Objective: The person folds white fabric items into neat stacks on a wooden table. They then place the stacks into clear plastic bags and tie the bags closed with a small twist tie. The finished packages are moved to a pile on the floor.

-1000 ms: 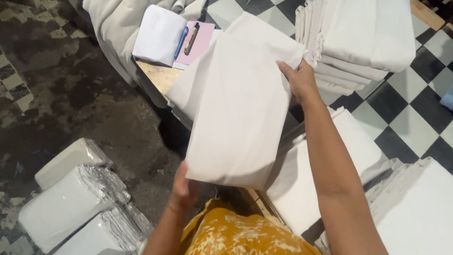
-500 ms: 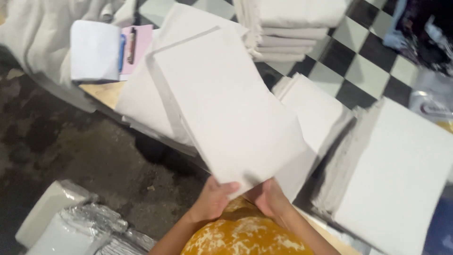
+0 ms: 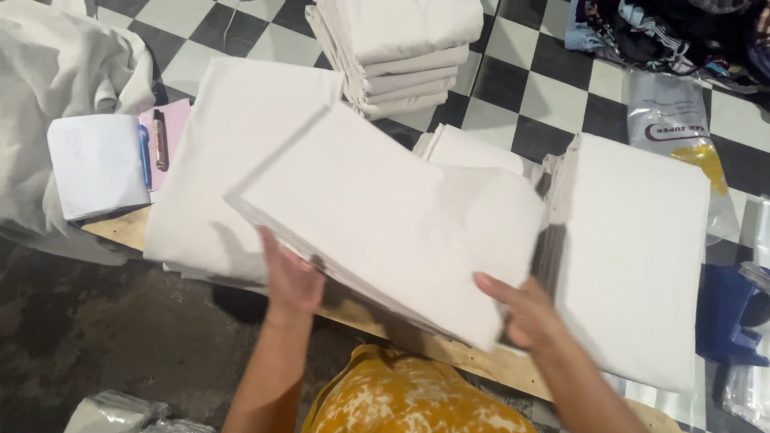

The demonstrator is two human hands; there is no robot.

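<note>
Folded white cloth (image 3: pixel 393 224), a flat rectangular bundle, is held above the wooden board (image 3: pixel 481 365), tilted with its far-left corner highest; left hand (image 3: pixel 290 281) grips its near-left edge, fingers closed on the layers; right hand (image 3: pixel 525 309) is clamped on its near-right corner, thumb on top. Change noted: a second ago the bundle stood nearly upright, with the right hand at its top edge and the left at its bottom; half a second ago both hands met at its near end; now the hands are spread to opposite near corners and the bundle lies closer to flat and further right over the board; judged, it is being laid down or squared rather than lifted away. Surroundings, relative to the board: a second flat white sheet (image 3: pixel 233 160) lies on its left part, under the held bundle; a thick white stack (image 3: pixel 642 256) sits at its right end, close to the bundle's right edge and the likeliest obstruction; smaller folded pieces (image 3: pixel 469 148) show behind; a tall folded pile (image 3: pixel 401 48) stands beyond on the chequered floor (image 3: pixel 553 96); a clipboard with paper and pens (image 3: pixel 112 160) rests at the left end; a plastic bag (image 3: pixel 674 120) lies far right.
</note>
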